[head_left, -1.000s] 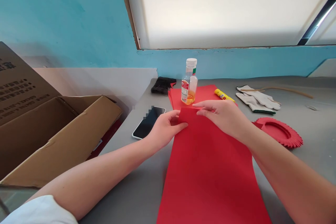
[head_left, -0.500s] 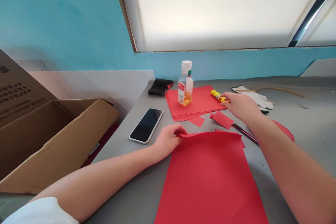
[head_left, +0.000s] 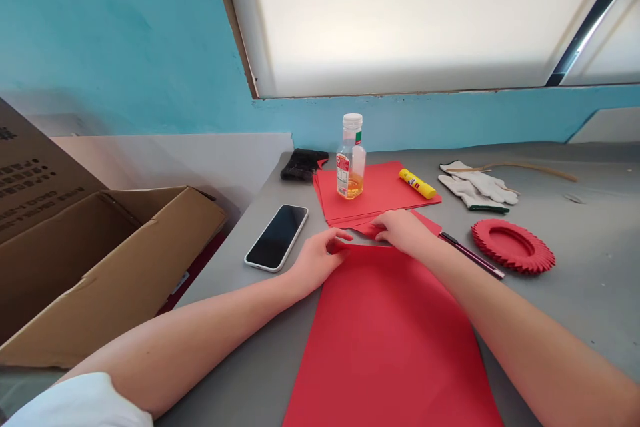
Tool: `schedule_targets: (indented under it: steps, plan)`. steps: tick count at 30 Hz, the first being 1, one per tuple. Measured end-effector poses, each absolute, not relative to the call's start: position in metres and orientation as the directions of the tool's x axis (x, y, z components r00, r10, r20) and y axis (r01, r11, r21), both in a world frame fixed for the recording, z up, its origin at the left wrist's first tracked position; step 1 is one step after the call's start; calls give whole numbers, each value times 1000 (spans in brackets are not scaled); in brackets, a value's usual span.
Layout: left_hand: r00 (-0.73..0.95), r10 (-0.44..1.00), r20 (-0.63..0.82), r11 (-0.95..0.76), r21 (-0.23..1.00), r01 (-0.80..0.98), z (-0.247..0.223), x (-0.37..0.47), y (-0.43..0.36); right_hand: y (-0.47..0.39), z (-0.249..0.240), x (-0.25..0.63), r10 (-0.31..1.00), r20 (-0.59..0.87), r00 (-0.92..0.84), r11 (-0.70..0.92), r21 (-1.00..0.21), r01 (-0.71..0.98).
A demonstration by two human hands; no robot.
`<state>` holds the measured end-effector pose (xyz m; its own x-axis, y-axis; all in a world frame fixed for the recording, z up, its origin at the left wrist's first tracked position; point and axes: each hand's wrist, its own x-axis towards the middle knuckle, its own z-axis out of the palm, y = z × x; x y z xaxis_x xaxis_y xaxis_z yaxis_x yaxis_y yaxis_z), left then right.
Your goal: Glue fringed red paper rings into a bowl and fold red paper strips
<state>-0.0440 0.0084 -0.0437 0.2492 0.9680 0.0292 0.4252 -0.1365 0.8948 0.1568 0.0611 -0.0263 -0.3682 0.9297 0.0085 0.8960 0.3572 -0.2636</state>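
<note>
Paper fills the lower middle of my view: a large red rectangular paper sheet (head_left: 390, 333) lies flat on the grey tabletop (head_left: 590, 280), its long axis running from the bottom edge of the frame up toward the centre. Both hands sit at its far short edge, side by side and nearly touching. I see the left hand (head_left: 315, 260) pinching the upper left corner of that edge, thumb on top. The right hand (head_left: 403, 230) rests fingers-down on the same edge just right of centre, pressing rather than gripping, as far as I can tell. Each hand is equally near the edge, and the rest of the sheet stretches back between my forearms. Above the hands lie a stack of red paper sheets (head_left: 385, 190), then a small clear plastic bottle with amber liquid (head_left: 351, 159) standing on it, and a yellow glue stick (head_left: 417, 184).
</note>
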Motion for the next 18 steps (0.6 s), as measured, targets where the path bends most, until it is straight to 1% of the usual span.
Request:
schedule_targets:
  steps: [3,6,8,10,12,14,16,18]
  plan:
    - [255,967,11,-108,922,372,-42,-43,9,60,-20,156,931,44,-363,361,-262,895]
    - [259,965,-34,-28,973,231,-38,-42,8,56,0,161,931,140,-337,363,-274,891]
    - [260,959,-114,82,988,131,-34,-42,8,50,16,165,906,301,-297,388,-312,867]
    - [272,943,-194,187,981,49,-32,-43,9,45,25,165,822,474,-315,495,-325,806]
    - [275,934,-227,241,970,-18,-31,-45,11,41,24,159,715,566,-410,621,-246,744]
    - [271,933,-238,263,963,-60,-31,-46,12,40,13,152,636,553,-539,699,-116,706]
    - [271,931,-247,281,955,-95,-30,-46,14,41,0,146,603,482,-636,729,-8,684]
    - [261,927,-271,315,938,-147,-28,-46,15,43,-10,145,605,428,-672,733,31,680]
